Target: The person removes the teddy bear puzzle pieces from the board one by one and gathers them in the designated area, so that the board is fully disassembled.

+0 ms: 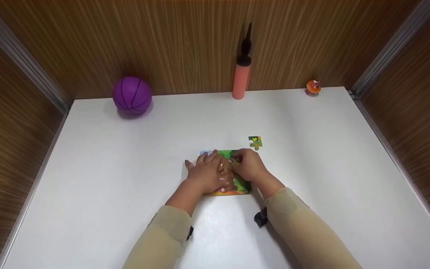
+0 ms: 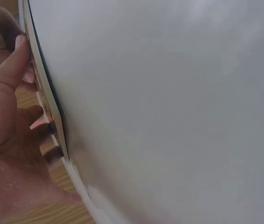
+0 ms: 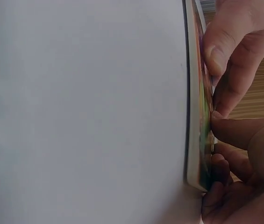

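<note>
A small jigsaw puzzle (image 1: 227,193) with a brown cartoon animal on a green background lies flat on the white table. My left hand (image 1: 206,174) rests on its left half, fingers spread across the picture. At the upper right of the puzzle, my right hand (image 1: 250,164) has its thumb and curled fingers pinched together on a puzzle piece, mostly hidden by the hand. In the right wrist view the right thumb (image 3: 237,130) meets the puzzle's face, close to the left hand's fingers. Just beyond the right hand lies a loose green and yellow puzzle piece (image 1: 256,142).
A purple ball (image 1: 132,95) sits at the back left of the table (image 1: 88,179). Along the wooden back wall stands a pink hand pump (image 1: 241,78) with a black top. A small orange and pink toy (image 1: 313,87) is at the back right corner.
</note>
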Available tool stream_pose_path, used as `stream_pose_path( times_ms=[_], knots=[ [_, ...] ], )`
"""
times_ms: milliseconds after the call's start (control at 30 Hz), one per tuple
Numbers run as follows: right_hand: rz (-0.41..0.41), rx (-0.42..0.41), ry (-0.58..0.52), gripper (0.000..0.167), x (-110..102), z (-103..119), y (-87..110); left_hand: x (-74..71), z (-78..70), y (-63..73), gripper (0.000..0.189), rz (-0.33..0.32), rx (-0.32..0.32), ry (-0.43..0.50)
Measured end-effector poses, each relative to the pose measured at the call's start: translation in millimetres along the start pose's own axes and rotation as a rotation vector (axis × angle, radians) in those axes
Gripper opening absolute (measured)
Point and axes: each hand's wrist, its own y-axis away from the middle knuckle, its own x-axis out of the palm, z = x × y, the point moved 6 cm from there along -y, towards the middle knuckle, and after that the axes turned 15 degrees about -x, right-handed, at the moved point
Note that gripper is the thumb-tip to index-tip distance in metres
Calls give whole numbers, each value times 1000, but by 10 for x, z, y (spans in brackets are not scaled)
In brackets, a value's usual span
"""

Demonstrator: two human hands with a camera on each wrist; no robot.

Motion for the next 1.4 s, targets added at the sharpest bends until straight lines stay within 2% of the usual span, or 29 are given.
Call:
stream_pose_path(
  times_ms=[133, 267, 500, 800, 1000, 1267, 1400],
  knots=[
    [5, 12, 2, 36, 23, 23, -6, -29, 99, -16, 94, -27, -2, 61],
    [3, 24, -10, 34, 29, 20, 0, -13, 144, -42, 100, -29, -6, 64],
    [-1, 27, -19, 36, 21, 2, 0, 0, 136, -79, 108, -61, -32, 45],
    [-30, 35, -50, 36, 22, -13, 7, -17, 135, -87, 110, -43, -90, 70],
    [-73, 17, -67, 36, 17, -43, 26, -23, 112, -73, 109, -30, -95, 92],
    [-130, -57, -60, 25, -8, -56, 43, -14, 106, -83, 108, -28, -98, 120],
    [-145, -46, -49, 20, -13, -56, 34, -16, 111, -80, 109, -26, -97, 117]
  ],
)
